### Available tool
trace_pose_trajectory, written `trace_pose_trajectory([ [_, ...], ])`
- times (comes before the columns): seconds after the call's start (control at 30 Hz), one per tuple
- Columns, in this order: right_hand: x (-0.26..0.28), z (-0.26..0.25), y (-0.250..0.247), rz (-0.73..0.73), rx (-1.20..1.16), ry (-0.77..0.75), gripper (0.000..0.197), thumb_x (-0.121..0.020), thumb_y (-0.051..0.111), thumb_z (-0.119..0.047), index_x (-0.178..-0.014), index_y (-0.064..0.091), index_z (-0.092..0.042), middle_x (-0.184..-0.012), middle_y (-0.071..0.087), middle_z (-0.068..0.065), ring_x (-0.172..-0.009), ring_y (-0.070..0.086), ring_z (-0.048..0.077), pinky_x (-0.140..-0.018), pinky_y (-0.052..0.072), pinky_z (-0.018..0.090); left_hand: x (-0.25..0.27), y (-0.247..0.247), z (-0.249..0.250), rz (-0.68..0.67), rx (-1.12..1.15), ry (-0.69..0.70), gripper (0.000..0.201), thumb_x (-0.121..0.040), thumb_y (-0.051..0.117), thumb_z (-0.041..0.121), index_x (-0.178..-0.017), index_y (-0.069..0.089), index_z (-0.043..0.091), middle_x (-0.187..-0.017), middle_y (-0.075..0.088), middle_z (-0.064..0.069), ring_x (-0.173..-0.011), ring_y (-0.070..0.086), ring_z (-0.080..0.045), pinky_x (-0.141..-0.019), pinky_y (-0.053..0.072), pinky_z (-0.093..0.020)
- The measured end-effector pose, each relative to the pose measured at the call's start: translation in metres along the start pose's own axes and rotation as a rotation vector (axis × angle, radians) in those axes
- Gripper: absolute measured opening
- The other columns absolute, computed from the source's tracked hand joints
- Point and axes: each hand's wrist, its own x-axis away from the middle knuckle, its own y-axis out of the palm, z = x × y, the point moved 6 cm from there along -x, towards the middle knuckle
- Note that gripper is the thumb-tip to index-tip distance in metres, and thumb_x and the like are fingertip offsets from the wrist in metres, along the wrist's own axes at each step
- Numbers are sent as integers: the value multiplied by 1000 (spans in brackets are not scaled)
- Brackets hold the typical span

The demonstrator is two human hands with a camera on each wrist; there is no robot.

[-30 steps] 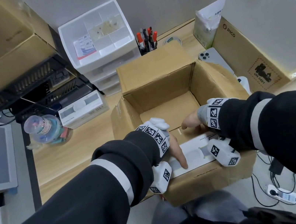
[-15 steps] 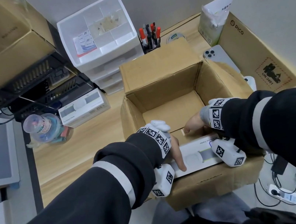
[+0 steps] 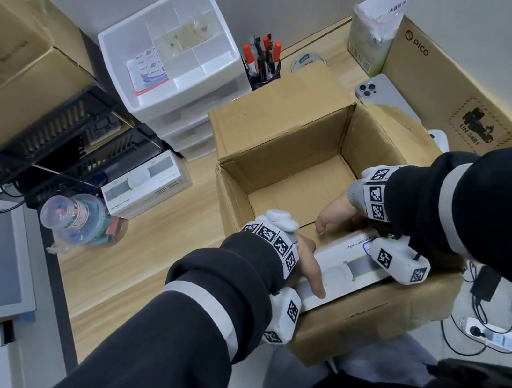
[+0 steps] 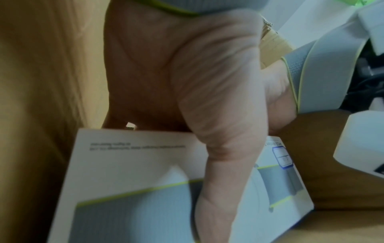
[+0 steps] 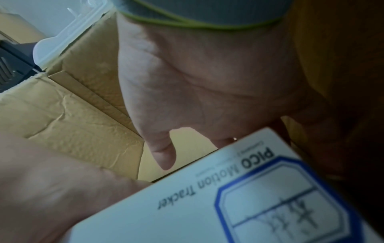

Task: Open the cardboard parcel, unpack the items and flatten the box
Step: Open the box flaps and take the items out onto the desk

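The open cardboard parcel [image 3: 294, 167] stands on the wooden desk with its flaps spread, and the visible floor inside is bare. A white PICO Motion Tracker box [image 3: 338, 276] lies against the parcel's near wall at the rim. My left hand [image 3: 309, 265] grips the box's left end, thumb laid across its top face. My right hand [image 3: 335, 214] holds the right end, its fingers hidden behind the far edge. The left wrist view shows the left hand's [image 4: 197, 82] thumb over the white box [image 4: 135, 164]. In the right wrist view, the right hand [image 5: 197, 82] reaches behind the white box [image 5: 207, 205].
A second white tracker box [image 3: 146, 184] and a plastic jar [image 3: 76, 219] sit on the desk to the left. Behind the parcel are a white drawer unit [image 3: 173, 62] and a pen cup [image 3: 262, 65]. A phone [image 3: 387, 99] and a PICO carton [image 3: 446, 90] are on the right.
Both hands keep their hold on the white box at the parcel's near wall. The head view has shifted slightly; nothing else moved noticeably.
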Motion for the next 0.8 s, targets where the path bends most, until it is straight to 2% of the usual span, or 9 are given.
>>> trace_pose_trajectory([
  [0.07, 2, 0, 0, -4, -11, -5, 58, -99, 48, -35, -147, 34, -5, -145, 40, 18, -105, 37, 25, -86, 33, 31, 5, 0, 0, -20, 0, -23, 88, -48, 93, 46, -124, 67, 9, -122, 72, -15, -107, 71, -31, -94, 56, -50],
  [0.13, 4, -1, 1, -18, -43, -4, 60, -99, 49, -35, -147, 32, -4, -150, 36, 21, -108, 41, 28, -87, 34, 33, 8, -1, 0, -9, -6, -37, 86, -50, 92, 47, -124, 68, 8, -117, 74, -14, -97, 72, -29, -87, 57, -43],
  [0.23, 5, -1, 1, -39, -76, 20, 65, -97, 50, -36, -149, 27, -5, -149, 34, 24, -126, 43, 37, -87, 37, 38, 10, -1, 1, 21, -24, -43, 88, -48, 92, 49, -123, 68, 10, -118, 75, -10, -106, 72, -30, -93, 57, -47],
  [0.37, 2, 1, -2, -11, -67, 34, 69, -96, 53, -40, -150, 26, -7, -148, 34, 26, -124, 44, 38, -79, 40, 40, 12, -5, 5, 131, -79, -49, 77, -60, 90, 51, -123, 65, 15, -119, 72, -6, -107, 70, -27, -96, 57, -47],
  [0.5, -5, 1, 1, -5, -66, 40, 66, -96, 54, -36, -148, 30, -4, -148, 35, 23, -132, 40, 37, -87, 37, 37, 13, -4, 7, 135, -77, -53, 79, -60, 89, 56, -126, 64, 18, -122, 71, -3, -109, 69, -24, -97, 56, -45],
  [0.6, -11, 1, 2, -1, -92, 39, 68, -93, 56, -37, -147, 30, -5, -145, 38, 24, -129, 43, 39, -88, 39, 39, 16, -1, 8, 110, -53, -49, 78, -68, 86, 53, -132, 59, 18, -127, 69, -4, -113, 67, -25, -101, 55, -44],
  [0.67, -14, 1, 2, -3, -123, 45, 72, -91, 58, -38, -148, 29, -6, -143, 39, 27, -125, 46, 42, -93, 43, 42, 16, -1, 8, 127, -55, -55, 76, -73, 83, 53, -135, 57, 17, -129, 67, -5, -115, 66, -25, -101, 54, -43],
  [0.73, -15, 1, 1, -4, -151, 52, 73, -92, 57, -38, -149, 26, -5, -144, 36, 28, -125, 46, 43, -100, 44, 46, 16, 0, 8, 127, -34, -65, 80, -70, 82, 54, -136, 56, 16, -130, 66, -6, -115, 65, -27, -101, 54, -43],
  [0.8, -14, 1, 0, -3, -169, 43, 71, -93, 57, -37, -148, 27, -5, -143, 36, 26, -125, 46, 42, -99, 43, 46, 18, -1, 8, 151, -48, -68, 85, -69, 80, 58, -139, 54, 17, -131, 63, -6, -117, 63, -27, -101, 54, -43],
])
